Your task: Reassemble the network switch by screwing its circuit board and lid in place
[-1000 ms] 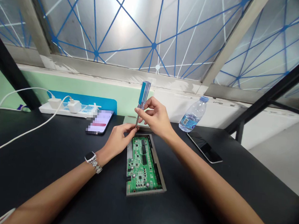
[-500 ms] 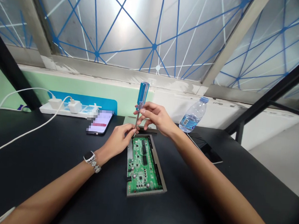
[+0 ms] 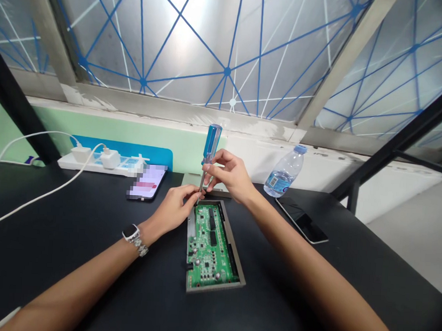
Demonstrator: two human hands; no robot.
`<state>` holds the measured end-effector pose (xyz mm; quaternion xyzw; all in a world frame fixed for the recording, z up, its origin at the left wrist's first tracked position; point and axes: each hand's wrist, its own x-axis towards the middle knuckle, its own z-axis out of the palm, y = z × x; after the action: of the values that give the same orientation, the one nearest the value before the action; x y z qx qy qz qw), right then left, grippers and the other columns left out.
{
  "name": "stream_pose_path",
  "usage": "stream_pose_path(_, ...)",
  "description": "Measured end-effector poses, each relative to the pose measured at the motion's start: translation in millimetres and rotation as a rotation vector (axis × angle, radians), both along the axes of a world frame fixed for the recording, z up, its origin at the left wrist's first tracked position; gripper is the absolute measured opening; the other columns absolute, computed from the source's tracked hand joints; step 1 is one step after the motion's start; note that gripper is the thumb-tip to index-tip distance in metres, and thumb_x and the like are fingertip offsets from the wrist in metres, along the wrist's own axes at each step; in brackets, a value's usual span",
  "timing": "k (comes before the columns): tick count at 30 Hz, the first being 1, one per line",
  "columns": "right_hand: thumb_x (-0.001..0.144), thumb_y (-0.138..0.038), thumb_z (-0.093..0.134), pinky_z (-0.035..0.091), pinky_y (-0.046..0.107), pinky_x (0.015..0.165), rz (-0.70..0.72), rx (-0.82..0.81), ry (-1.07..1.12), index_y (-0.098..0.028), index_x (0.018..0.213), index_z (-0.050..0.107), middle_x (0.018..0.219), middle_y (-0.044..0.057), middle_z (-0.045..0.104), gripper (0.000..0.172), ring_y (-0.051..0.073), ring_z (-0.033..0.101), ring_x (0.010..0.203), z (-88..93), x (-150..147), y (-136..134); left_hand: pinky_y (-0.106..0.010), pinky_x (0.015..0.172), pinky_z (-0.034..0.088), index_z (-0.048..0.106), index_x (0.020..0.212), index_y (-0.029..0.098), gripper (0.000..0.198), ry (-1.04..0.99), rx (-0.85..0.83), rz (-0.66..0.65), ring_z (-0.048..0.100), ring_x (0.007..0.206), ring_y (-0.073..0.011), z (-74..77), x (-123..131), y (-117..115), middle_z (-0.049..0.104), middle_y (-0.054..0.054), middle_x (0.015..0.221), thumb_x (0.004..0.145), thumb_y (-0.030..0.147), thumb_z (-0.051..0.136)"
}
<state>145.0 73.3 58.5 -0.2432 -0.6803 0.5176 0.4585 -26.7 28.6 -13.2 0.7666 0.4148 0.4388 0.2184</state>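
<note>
A screwdriver (image 3: 211, 144) with a clear blue handle stands nearly upright over the far left corner of a green circuit board (image 3: 216, 245). The board sits in a shallow grey metal case (image 3: 215, 288). My right hand (image 3: 232, 173) pinches the screwdriver where handle meets shaft, thumb and fingertips closed round it. Low on the shaft, close to its tip, the fingers of my left hand (image 3: 175, 205) are closed, steadying it at the case edge. Those fingers hide the tip and any screw under it.
Behind the case lies a flat grey metal plate (image 3: 190, 179). A phone with a lit screen (image 3: 150, 183) and a white power strip (image 3: 93, 165) with cables are on the left. A water bottle (image 3: 280, 176) and a dark-screened phone (image 3: 303, 220) are on the right of the black table (image 3: 134, 290).
My right hand's fingers have shifted and drawn closer together around the screwdriver's neck. The screwdriver leans slightly more to the right. My left hand stays at the shaft.
</note>
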Motion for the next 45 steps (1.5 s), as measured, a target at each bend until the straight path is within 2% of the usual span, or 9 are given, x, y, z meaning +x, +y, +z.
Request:
stream_pose_path(5, 0.077, -0.046, 0.076, 0.054, 0.026, 0.049, -0.183, 0.128, -0.061, -0.023, 0.083, 0.047, 0.063, -0.006, 0.057, 0.037, 0.012, 0.061, 0.051, 2.2, -10, -14, -0.031, 0.077, 0.048, 0.07, 0.096, 0.017, 0.024, -0.01, 0.006, 0.03, 0.067, 0.085, -0.0217, 0.1, 2, -2, 0.074, -0.006, 0.093, 0.099, 0.026, 0.049)
stream_pose_path(9, 0.078, -0.047, 0.075, 0.048, 0.023, 0.05, -0.315, 0.195, -0.105, -0.022, 0.081, 0.047, 0.069, -0.004, 0.056, 0.038, 0.011, 0.058, 0.055, 2.5, -13, -20, -0.03, 0.074, 0.048, 0.07, 0.096, 0.017, 0.024, 0.001, 0.016, 0.056, 0.068, 0.085, -0.0221, -0.3, 3, -3, 0.074, -0.006, 0.094, 0.099, 0.027, 0.049)
stream_pose_path(13, 0.078, -0.046, 0.074, 0.046, 0.024, 0.051, -0.288, 0.229, -0.1, -0.022, 0.081, 0.048, 0.074, -0.003, 0.055, 0.036, 0.01, 0.056, 0.057, 0.9, -12, -19, -0.031, 0.078, 0.048, 0.068, 0.097, 0.018, 0.02, 0.051, 0.074, 0.05, 0.067, 0.088, -0.0212, 1.3, -3, -2, 0.071, -0.006, 0.097, 0.098, 0.026, 0.049)
stream_pose_path(16, 0.079, -0.044, 0.074, 0.044, 0.023, 0.052, -0.279, 0.256, -0.102, -0.022, 0.082, 0.048, 0.076, -0.003, 0.055, 0.034, 0.01, 0.054, 0.058, -0.3, -11, -16, -0.031, 0.077, 0.049, 0.066, 0.095, 0.018, 0.015, 0.18, 0.078, 0.022, 0.065, 0.084, -0.0202, 3.0, -11, 1, 0.067, -0.007, 0.096, 0.095, 0.023, 0.052)
stream_pose_path(21, 0.08, -0.039, 0.074, 0.034, 0.021, 0.047, -0.344, 0.368, -0.131, -0.021, 0.078, 0.049, 0.073, -0.003, 0.053, 0.03, 0.01, 0.048, 0.061, -0.6, -11, -15, -0.031, 0.078, 0.049, 0.068, 0.093, 0.018, 0.018, 0.372, 0.032, 0.0, 0.065, 0.084, -0.0202, 2.3, -19, 5, 0.065, -0.006, 0.092, 0.094, 0.016, 0.05)
stream_pose_path(24, 0.082, -0.038, 0.071, 0.03, 0.021, 0.047, -0.371, 0.41, -0.156, -0.021, 0.077, 0.049, 0.072, -0.003, 0.052, 0.028, 0.01, 0.045, 0.062, -0.3, -12, -17, -0.031, 0.077, 0.048, 0.069, 0.091, 0.018, 0.017, 0.384, 0.025, 0.027, 0.064, 0.082, -0.0198, 0.4, -18, 7, 0.066, -0.005, 0.09, 0.095, 0.016, 0.052)
stream_pose_path(30, 0.084, -0.034, 0.07, 0.036, 0.023, 0.053, -0.417, 0.441, -0.166, -0.02, 0.077, 0.051, 0.07, -0.004, 0.052, 0.024, 0.011, 0.048, 0.064, 0.2, -15, -22, -0.031, 0.073, 0.048, 0.07, 0.087, 0.016, 0.016, 0.377, 0.032, 0.083, 0.063, 0.076, -0.0191, -3.0, -14, 6, 0.067, -0.006, 0.086, 0.092, 0.014, 0.055)
stream_pose_path(38, 0.085, -0.034, 0.069, 0.039, 0.024, 0.055, -0.48, 0.47, -0.14, -0.021, 0.076, 0.051, 0.071, -0.004, 0.051, 0.024, 0.011, 0.049, 0.065, -2.2, -17, -29, -0.032, 0.077, 0.049, 0.071, 0.087, 0.015, 0.017, 0.365, -0.014, 0.099, 0.065, 0.079, -0.0208, 6.3, -11, -1, 0.069, -0.008, 0.087, 0.091, 0.012, 0.056)
stream_pose_path(45, 0.085, -0.044, 0.068, 0.04, 0.022, 0.046, -0.419, 0.325, -0.154, -0.022, 0.087, 0.05, 0.075, -0.003, 0.054, 0.028, 0.011, 0.054, 0.062, -7.0, -13, -29, -0.03, 0.072, 0.047, 0.069, 0.085, 0.016, 0.016, 0.36, -0.025, 0.092, 0.063, 0.077, -0.0193, 3.4, -13, 0, 0.066, -0.007, 0.085, 0.09, 0.013, 0.054)
